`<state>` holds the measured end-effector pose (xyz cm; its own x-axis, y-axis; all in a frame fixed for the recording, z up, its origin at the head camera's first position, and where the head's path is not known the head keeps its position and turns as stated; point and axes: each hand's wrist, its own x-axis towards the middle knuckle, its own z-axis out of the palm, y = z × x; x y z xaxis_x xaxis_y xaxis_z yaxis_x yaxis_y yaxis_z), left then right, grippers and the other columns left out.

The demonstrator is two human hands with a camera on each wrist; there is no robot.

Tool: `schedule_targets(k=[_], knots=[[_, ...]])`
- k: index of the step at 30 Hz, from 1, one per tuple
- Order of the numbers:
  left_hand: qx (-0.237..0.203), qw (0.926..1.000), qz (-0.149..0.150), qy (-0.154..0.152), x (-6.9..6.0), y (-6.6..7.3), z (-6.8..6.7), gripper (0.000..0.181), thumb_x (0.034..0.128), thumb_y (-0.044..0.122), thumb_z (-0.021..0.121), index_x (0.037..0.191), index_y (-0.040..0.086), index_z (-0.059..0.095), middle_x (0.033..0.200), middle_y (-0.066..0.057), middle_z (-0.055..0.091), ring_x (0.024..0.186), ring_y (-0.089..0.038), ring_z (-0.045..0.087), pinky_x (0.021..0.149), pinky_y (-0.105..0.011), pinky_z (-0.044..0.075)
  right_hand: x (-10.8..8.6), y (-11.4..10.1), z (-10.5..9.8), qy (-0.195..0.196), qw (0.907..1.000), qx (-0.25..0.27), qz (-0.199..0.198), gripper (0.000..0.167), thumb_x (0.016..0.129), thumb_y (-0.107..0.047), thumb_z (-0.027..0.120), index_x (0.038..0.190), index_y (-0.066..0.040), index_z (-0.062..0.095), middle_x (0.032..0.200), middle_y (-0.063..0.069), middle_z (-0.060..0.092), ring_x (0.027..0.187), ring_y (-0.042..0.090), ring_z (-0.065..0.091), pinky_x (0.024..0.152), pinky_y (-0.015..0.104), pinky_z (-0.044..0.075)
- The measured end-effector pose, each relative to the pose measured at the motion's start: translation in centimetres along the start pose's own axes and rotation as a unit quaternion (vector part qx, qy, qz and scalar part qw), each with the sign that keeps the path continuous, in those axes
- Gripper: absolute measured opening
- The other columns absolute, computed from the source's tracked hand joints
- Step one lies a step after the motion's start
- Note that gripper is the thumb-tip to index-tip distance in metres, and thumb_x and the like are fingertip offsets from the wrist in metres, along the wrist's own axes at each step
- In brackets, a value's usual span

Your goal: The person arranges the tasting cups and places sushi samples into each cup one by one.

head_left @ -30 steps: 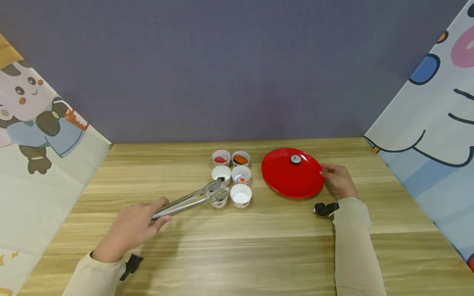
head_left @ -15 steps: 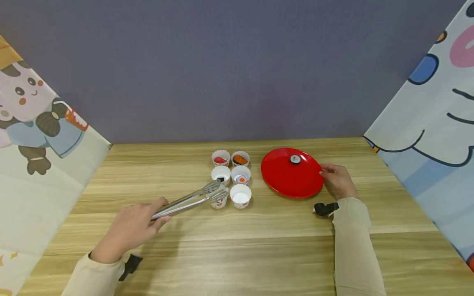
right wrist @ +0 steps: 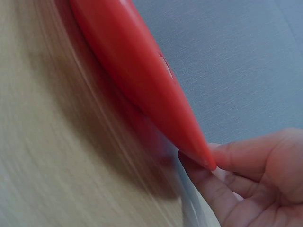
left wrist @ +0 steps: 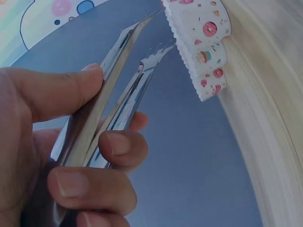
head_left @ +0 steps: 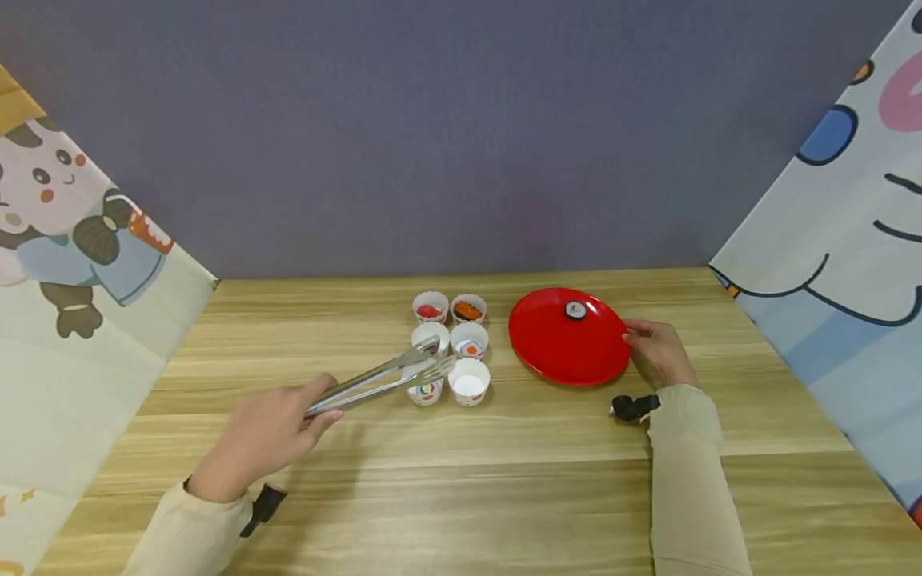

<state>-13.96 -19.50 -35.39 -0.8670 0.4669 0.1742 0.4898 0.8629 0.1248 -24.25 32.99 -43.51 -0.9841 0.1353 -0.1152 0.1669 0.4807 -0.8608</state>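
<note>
My left hand holds metal tongs, its thumb on one arm and fingers curled round the other. The tong tips stand apart over the left column of white paper cups. In the left wrist view, the tongs show nothing between their tips, beside the patterned cups. The front left cup is partly covered by the tongs, and its contents are unclear. My right hand pinches the right rim of a red plate. A sushi roll lies near the plate's far edge.
Behind, one cup has a red-topped piece, and its neighbour an orange-topped piece. A white piece with an orange centre lies in the middle right cup. A grey wall bounds the wooden table.
The left hand and tongs have shifted slightly right and away from me. A dark patch seen earlier by the tong tips is no longer visible. The right hand and plate stay put.
</note>
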Motion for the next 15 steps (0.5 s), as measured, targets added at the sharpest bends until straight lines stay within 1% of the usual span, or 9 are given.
schedule_targets(k=[4, 10, 15], knots=[[-0.008, 0.9999, 0.005, -0.004, 0.7, 0.5, 0.3, 0.024, 0.0858, 0.032, 0.067, 0.103, 0.019, 0.057, 0.061, 0.013, 0.045, 0.049, -0.004, 0.034, 0.041, -0.024, 0.028, -0.1, -0.1, 0.0, 0.001, 1.0000, 0.007, -0.003, 0.039, 0.094, -0.001, 0.048, 0.129, 0.016, 0.045, 0.127, 0.034, 0.049, 0.079, -0.008, 0.050, 0.074, 0.012, 0.046], [-0.014, 0.9997, 0.018, -0.003, 1.7, 1.1, 1.1, 0.025, 0.0860, 0.034, 0.066, 0.103, 0.019, 0.056, 0.058, 0.013, 0.040, 0.047, -0.004, 0.032, 0.041, -0.023, 0.027, -0.2, -0.2, 0.2, 0.000, 0.9999, 0.012, 0.000, 0.039, 0.094, -0.001, 0.049, 0.129, 0.016, 0.045, 0.127, 0.034, 0.049, 0.079, -0.009, 0.051, 0.073, 0.010, 0.045], [-0.029, 0.9991, 0.030, 0.000, 2.8, 1.6, 1.6, 0.025, 0.0866, 0.033, 0.066, 0.103, 0.017, 0.055, 0.059, 0.013, 0.043, 0.048, -0.003, 0.034, 0.043, -0.023, 0.029, 0.0, -0.1, 0.1, 0.002, 0.9999, 0.013, -0.002, 0.039, 0.094, -0.001, 0.049, 0.128, 0.017, 0.045, 0.126, 0.034, 0.050, 0.077, -0.009, 0.051, 0.072, 0.011, 0.046]])
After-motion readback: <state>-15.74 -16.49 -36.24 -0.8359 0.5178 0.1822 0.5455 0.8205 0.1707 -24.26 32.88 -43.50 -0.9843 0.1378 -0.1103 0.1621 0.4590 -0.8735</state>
